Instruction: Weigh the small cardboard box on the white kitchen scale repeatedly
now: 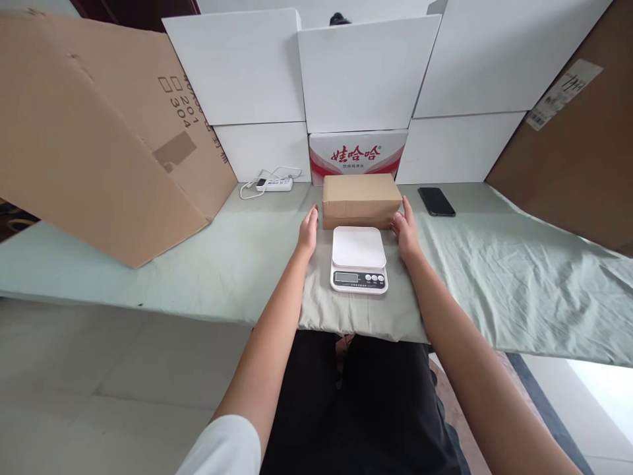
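Observation:
A closed brown cardboard box (362, 188) lies on the cloth behind a white digital kitchen scale (359, 247). The scale's display is blank and its plate bears nothing. My left hand (308, 231) is held upright, fingers stretched out, just left of the box with a narrow gap between them. At the box's right end, my right hand (406, 231) rests against the lower corner with its fingers apart. Part of those right fingers is hidden from me.
A black phone (436, 202) lies to the right. At the back left sits a white power strip (275, 185) with its cable. White boxes (368, 76) form a wall behind, and large cardboard boxes (119, 132) flank both sides. The cloth-covered table (237, 264) ends just before my lap.

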{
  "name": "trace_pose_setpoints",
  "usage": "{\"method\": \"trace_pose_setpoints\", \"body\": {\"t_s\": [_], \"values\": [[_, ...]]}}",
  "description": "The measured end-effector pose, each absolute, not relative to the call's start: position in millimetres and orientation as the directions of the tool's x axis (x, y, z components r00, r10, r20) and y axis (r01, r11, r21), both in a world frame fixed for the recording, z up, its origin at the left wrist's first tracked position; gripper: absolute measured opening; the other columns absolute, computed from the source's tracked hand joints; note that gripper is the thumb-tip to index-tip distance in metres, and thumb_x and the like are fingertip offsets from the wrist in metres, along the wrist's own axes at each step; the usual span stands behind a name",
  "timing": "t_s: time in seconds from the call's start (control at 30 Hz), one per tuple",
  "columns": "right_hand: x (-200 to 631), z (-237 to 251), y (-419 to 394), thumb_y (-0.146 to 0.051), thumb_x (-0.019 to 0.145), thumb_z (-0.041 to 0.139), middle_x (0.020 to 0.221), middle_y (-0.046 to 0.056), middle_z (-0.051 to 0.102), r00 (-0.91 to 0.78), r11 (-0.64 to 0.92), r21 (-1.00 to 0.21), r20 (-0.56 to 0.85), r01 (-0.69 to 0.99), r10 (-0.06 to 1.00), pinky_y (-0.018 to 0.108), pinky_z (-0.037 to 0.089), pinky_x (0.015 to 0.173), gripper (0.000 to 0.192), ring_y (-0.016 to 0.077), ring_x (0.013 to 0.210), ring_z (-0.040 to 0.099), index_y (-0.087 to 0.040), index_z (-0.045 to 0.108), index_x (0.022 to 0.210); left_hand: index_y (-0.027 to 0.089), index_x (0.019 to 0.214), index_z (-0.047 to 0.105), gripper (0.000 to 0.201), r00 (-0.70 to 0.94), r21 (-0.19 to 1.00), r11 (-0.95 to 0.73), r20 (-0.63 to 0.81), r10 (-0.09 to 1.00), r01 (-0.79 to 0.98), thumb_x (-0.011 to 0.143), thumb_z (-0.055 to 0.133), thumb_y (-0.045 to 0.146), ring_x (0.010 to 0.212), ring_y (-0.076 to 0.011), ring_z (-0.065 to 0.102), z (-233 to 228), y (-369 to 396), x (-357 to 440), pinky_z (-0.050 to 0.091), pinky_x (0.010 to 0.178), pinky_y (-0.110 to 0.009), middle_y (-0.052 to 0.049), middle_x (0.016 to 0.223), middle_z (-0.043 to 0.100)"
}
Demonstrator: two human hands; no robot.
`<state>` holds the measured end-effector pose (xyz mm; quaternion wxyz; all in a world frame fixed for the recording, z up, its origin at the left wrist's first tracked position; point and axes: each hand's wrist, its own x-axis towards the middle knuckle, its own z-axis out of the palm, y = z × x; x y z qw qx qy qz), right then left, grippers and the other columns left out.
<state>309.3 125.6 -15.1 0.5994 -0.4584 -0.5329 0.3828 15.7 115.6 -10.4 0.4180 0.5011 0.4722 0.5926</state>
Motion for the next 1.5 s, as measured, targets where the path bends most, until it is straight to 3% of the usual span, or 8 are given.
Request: {"method": "trace_pose_setpoints", "body": {"t_s": [0.17,0.3,0.4,0.53,0.63,0.77,1.07,1.5], "values": [[295,-10,123,-0.077,0.091,0.060,0.164,0.009,0.064,0.131,0.367,-0.926,0.376,0.090,0.917,0.063,0.048,0.134,0.098,0.0349,0.153,0.060,-0.035,0.038,0.175,0.027,0.153,0.068,0.088,-0.043,0.973,-0.225,0.223,0.974,-0.045,0.094,0.050,0.090,0.172,-0.0351,0.045,-12,116,23,0.035,0.144,-0.058,-0.010,0.174,0.061],[284,5,113,-0.091,0.086,0.057,0.177,0.010,0.050,0.122,0.451,-0.883,0.466,0.130,0.876,0.066,0.040,0.139,0.114,0.0364,0.161,0.052,-0.036,0.025,0.181,0.025,0.155,0.067,0.090,-0.101,0.956,-0.293,0.291,0.951,-0.009,0.093,0.054,0.088,0.173,-0.0354,0.044,3,105,20,0.036,0.144,-0.060,-0.011,0.175,0.059],[285,20,89,-0.093,0.081,0.064,0.187,0.010,0.034,0.096,0.541,-0.834,0.551,0.112,0.829,0.065,0.035,0.142,0.125,0.0375,0.167,0.047,-0.039,0.014,0.182,0.026,0.160,0.064,0.086,-0.117,0.920,-0.391,0.390,0.913,0.020,0.098,0.053,0.084,0.172,-0.0334,0.046,15,71,15,0.036,0.144,-0.053,-0.007,0.177,0.057],[297,20,39,-0.086,0.087,0.069,0.191,0.008,0.025,0.047,0.561,-0.817,0.571,0.135,0.820,0.068,0.042,0.137,0.118,0.0401,0.168,0.047,-0.046,0.010,0.182,0.025,0.165,0.059,0.088,-0.081,0.915,-0.402,0.403,0.911,0.036,0.100,0.051,0.084,0.172,-0.0348,0.045,12,9,9,0.040,0.143,-0.050,-0.009,0.180,0.053],[304,4,9,-0.080,0.090,0.072,0.189,0.010,0.027,0.058,0.522,-0.840,0.534,0.151,0.843,0.070,0.046,0.133,0.112,0.0416,0.167,0.048,-0.047,0.014,0.180,0.024,0.165,0.060,0.089,-0.063,0.929,-0.369,0.370,0.927,0.034,0.101,0.048,0.085,0.171,-0.0363,0.046,1,-17,10,0.040,0.142,-0.053,-0.012,0.179,0.054],[304,-10,-3,-0.077,0.092,0.070,0.176,0.013,0.042,0.148,0.521,-0.833,0.547,0.185,0.824,0.070,0.049,0.129,0.101,0.0404,0.157,0.055,-0.045,0.024,0.176,0.025,0.165,0.060,0.086,-0.043,0.930,-0.366,0.367,0.929,0.018,0.101,0.051,0.083,0.170,-0.0362,0.048,-4,-20,14,0.039,0.143,-0.054,-0.011,0.177,0.057],[302,-11,1,-0.071,0.094,0.071,0.162,0.010,0.051,0.168,0.571,-0.805,0.593,0.162,0.788,0.070,0.050,0.126,0.089,0.0377,0.145,0.061,-0.048,0.033,0.171,0.024,0.166,0.059,0.084,-0.032,0.914,-0.406,0.407,0.913,0.018,0.103,0.051,0.080,0.169,-0.0368,0.049,-8,-18,10,0.040,0.143,-0.054,-0.011,0.176,0.058],[300,-2,-5,-0.075,0.095,0.066,0.174,0.010,0.047,0.184,0.553,-0.820,0.572,0.149,0.799,0.075,0.041,0.133,0.091,0.0413,0.160,0.052,-0.046,0.031,0.174,0.023,0.167,0.057,0.091,-0.037,0.924,-0.381,0.382,0.923,0.035,0.101,0.047,0.086,0.171,-0.0365,0.046,-3,-21,11,0.039,0.143,-0.052,-0.012,0.179,0.054]]}}
